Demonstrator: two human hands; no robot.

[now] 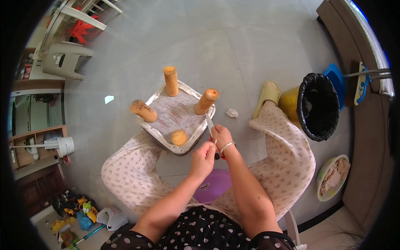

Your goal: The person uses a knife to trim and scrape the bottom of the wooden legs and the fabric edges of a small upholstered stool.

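One blade [209,122] points from the right hand [222,136] toward the stool [166,110].

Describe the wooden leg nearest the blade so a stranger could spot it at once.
Find the upturned stool near the picture's centre. Of its four wooden legs, choose the right-hand leg. Only this one has the blade in the right hand close to its base.

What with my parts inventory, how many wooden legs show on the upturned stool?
4: a far leg, a left leg, a right leg and a near leg, seen almost end-on. None seems hidden.
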